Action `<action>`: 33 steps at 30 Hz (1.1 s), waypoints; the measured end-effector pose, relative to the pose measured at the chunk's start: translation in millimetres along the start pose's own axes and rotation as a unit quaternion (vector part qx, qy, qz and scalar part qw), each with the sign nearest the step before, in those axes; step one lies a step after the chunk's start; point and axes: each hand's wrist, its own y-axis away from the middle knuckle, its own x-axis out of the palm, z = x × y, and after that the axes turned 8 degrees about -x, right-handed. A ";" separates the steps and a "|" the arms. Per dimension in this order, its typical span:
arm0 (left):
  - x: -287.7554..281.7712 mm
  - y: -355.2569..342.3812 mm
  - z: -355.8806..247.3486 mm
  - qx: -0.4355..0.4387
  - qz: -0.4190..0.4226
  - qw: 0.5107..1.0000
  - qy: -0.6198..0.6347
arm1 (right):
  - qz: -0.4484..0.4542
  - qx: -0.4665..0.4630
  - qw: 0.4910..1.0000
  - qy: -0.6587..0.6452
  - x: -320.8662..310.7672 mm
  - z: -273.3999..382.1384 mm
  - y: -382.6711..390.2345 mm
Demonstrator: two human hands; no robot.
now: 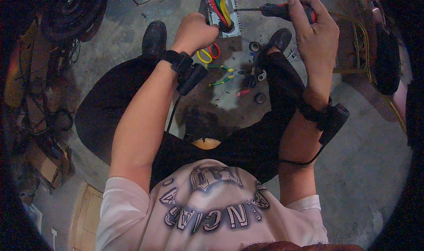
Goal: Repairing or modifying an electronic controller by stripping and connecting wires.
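Note:
A silver finned metal box (234, 19) lies ahead of me on the floor, between my feet. Thick red, green, blue and yellow wires (219, 5) run out of its near end. My left hand (194, 33) is closed at the box's left side, gripping its edge; the fingertips are partly hidden. In my right hand (314, 32) is a screwdriver (276, 10) with a dark and red handle. Its shaft points left and the tip meets the box's right side, where the fins are. Exactly what the tip touches is too small to tell.
Between my legs lie scissors with red and yellow handles (204, 55), pliers with green-yellow grips (225, 79) and dark tape rolls (260, 97). Black coiled cables (73, 5) crowd the left side, with cardboard (44, 167) below. A yellowish cable (364, 43) runs along the right.

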 end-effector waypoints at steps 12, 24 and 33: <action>1.5 -3.2 3.9 -0.007 0.007 1.000 0.002 | -0.034 -0.083 0.996 0.029 2.5 53.5 -0.6; 1.5 -3.1 3.8 0.007 0.015 1.000 -0.004 | 0.006 -0.108 0.992 0.057 -7.0 68.7 6.1; 3.4 -7.3 8.6 0.015 0.003 1.000 -0.008 | 0.155 -0.084 0.983 0.052 -29.5 80.8 -3.7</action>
